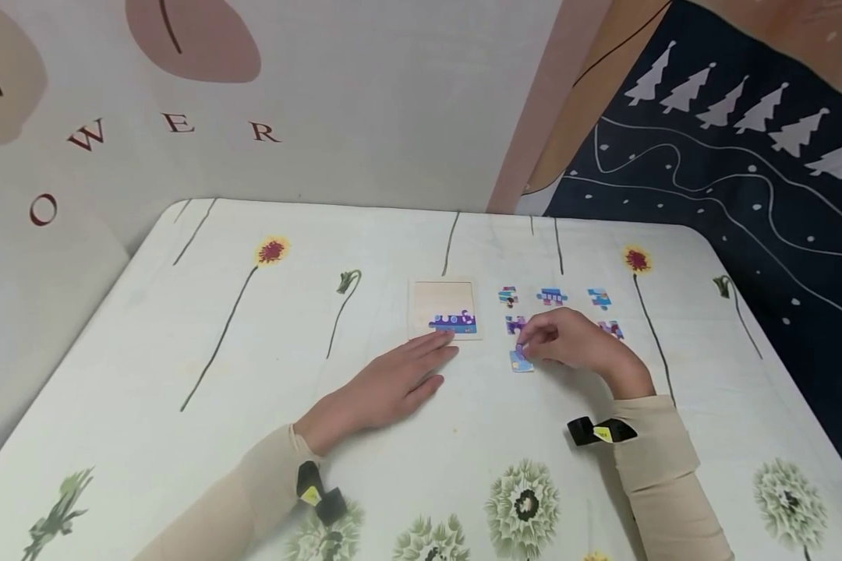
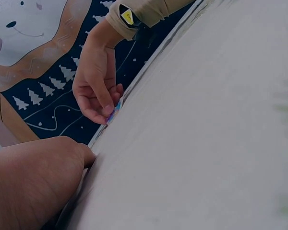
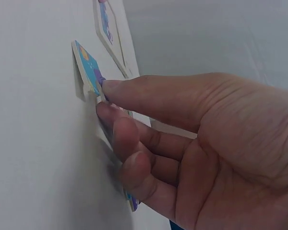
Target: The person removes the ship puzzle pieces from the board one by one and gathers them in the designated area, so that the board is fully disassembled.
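Observation:
My right hand (image 1: 568, 341) pinches a light blue jigsaw piece (image 1: 521, 363) with a purple part between thumb and forefinger. In the right wrist view the piece (image 3: 89, 67) is tilted, its near edge off the tabletop. My left hand (image 1: 393, 382) lies flat with extended fingers, its fingertips at the lower edge of a square wooden puzzle tray (image 1: 443, 296). Joined purple and blue pieces (image 1: 456, 322) fill the tray's bottom strip; the fingers partly hide its lower left. In the left wrist view, the back of my left hand (image 2: 43, 177) hides the tray.
Several loose jigsaw pieces lie right of the tray, among them a blue one (image 1: 552, 296), a light blue one (image 1: 599, 298) and a purple one (image 1: 515, 325). A flower-printed white cloth (image 1: 252, 436) covers the table. Behind it stands a patterned backdrop (image 1: 365, 101).

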Tool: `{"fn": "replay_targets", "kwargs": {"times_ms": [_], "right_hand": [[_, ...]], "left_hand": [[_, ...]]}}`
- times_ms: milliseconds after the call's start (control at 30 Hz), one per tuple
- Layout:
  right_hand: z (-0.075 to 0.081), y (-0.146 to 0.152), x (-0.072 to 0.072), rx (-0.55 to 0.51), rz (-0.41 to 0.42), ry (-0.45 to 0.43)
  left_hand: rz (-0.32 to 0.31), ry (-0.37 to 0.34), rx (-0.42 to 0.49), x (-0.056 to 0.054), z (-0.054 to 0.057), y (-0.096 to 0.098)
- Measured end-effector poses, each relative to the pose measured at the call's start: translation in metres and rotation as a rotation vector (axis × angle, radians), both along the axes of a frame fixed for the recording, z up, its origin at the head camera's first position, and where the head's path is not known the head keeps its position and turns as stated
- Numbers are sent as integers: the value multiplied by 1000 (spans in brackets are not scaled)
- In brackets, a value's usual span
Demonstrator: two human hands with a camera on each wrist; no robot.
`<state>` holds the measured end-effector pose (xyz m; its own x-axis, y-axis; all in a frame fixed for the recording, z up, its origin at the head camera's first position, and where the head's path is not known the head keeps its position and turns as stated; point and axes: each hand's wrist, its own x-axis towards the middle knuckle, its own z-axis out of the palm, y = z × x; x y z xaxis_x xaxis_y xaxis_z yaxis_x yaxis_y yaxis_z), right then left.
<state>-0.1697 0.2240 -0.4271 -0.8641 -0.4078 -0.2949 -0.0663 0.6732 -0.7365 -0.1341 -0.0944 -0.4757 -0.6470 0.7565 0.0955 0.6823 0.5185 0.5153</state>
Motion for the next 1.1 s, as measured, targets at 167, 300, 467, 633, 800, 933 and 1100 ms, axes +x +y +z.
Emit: {"fn": "replay_targets", "kwargs": {"times_ms": [167, 300, 467, 633, 800, 933, 1100], "right_hand": [[0, 0, 0, 6, -17, -38], [0, -1, 0, -1, -27, -67], [2, -2, 0, 2, -37, -87], [5, -5, 1, 34, -46, -92], [5, -6, 2, 30, -39, -90], [6, -7, 2, 9, -26, -93], [5, -8, 3, -10, -5, -74]], "left_hand": [[3, -2, -9, -1, -1, 1], [3, 6, -9, 0, 0, 1], [2, 12, -9, 0, 1, 1], [6, 12, -12, 0, 1, 1], [13, 8, -24, 0, 0, 1], [14, 8, -25, 0, 0, 0], [6, 18, -12, 0, 1, 1]]}}
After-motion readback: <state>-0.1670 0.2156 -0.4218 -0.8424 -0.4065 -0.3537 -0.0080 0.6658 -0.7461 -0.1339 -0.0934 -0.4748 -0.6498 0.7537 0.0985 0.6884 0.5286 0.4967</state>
